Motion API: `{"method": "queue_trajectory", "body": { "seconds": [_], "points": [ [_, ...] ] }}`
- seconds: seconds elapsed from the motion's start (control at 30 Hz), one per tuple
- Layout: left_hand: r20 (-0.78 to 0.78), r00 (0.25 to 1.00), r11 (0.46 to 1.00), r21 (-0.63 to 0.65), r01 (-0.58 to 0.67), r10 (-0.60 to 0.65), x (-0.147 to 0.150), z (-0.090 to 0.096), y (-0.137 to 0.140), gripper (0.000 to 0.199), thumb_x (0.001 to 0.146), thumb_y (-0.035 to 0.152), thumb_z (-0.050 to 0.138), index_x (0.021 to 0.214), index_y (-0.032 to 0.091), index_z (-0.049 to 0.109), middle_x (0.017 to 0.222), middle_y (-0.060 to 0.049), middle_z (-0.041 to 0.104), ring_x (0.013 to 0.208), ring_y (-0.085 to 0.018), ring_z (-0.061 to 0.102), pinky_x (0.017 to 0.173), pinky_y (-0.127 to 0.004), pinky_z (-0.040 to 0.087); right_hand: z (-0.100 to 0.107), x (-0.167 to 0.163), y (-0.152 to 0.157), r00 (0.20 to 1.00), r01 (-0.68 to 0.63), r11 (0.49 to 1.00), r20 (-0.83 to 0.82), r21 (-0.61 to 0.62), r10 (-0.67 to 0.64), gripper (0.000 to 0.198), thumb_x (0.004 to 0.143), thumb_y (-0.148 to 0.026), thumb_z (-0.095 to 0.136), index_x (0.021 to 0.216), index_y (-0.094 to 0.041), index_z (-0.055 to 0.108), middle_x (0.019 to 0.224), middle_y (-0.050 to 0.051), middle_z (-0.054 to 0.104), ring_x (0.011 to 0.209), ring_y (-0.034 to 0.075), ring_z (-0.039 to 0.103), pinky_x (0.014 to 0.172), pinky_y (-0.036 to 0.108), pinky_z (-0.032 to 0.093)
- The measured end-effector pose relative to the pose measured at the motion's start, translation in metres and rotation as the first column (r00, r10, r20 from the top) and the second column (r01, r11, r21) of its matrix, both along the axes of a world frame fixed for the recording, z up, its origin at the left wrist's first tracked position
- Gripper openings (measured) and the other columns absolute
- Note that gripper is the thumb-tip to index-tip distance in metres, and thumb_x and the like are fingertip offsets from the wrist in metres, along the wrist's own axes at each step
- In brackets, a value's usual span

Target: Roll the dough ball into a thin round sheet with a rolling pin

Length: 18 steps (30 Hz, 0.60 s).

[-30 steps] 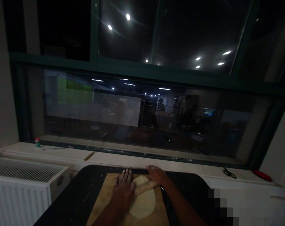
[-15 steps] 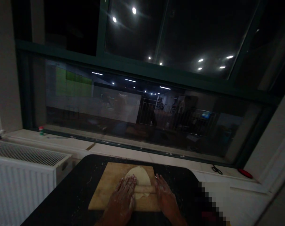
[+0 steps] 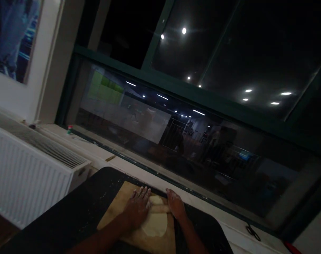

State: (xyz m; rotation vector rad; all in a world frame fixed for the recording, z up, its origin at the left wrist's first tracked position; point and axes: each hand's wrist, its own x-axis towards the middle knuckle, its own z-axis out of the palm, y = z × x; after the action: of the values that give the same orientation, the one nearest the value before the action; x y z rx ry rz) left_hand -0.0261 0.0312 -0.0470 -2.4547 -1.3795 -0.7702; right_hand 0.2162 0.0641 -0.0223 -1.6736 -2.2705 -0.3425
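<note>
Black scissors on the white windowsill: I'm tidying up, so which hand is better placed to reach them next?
Probably the right hand: it is at the right end of the pale cylindrical rolling pin, on the side nearer the scissors. The left hand, at the pin's left part, is farther off.

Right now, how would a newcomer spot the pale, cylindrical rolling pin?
Find the black, round-cornered table, then the tan rectangular board on it. There, between the left hand and right hand, the pale, cylindrical rolling pin lies across the flat cream dough. Unlike the dough, it's a straight rod.
</note>
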Motion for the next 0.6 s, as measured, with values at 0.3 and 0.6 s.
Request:
{"method": "queue_trajectory", "body": {
  "seconds": [0.3, 0.6],
  "points": [
    [0.053, 0.993, 0.994, -0.001, -0.108, 0.108, 0.012, -0.014, 0.008, 0.052, 0.097, 0.028, 0.039, 0.145, 0.012, 0.049, 0.149, -0.016, 0.049, 0.138, -0.035, 0.046, 0.111, -0.060, 0.036, -0.029, 0.016, 0.026, 0.990, -0.127, 0.991, 0.065, -0.033, 0.129, 0.047, 0.101, -0.020, 0.027, 0.134, -0.018, 0.060, 0.132, 0.009, 0.065, 0.123, 0.020, 0.061, 0.105, 0.032, 0.046],
    [-0.034, 0.999, 0.895, 0.444, 0.042, -0.030, -0.011, -0.017, -0.042, 0.055, 0.097, 0.028, 0.047, 0.150, 0.016, 0.040, 0.153, -0.007, 0.047, 0.143, -0.024, 0.039, 0.121, -0.042, 0.025, -0.076, 0.023, -0.062, 1.000, -0.025, 0.918, 0.009, 0.396, 0.024, 0.040, 0.098, -0.028, 0.040, 0.129, -0.023, 0.065, 0.139, 0.008, 0.061, 0.129, 0.026, 0.056, 0.104, 0.038, 0.051]
  ]
}}
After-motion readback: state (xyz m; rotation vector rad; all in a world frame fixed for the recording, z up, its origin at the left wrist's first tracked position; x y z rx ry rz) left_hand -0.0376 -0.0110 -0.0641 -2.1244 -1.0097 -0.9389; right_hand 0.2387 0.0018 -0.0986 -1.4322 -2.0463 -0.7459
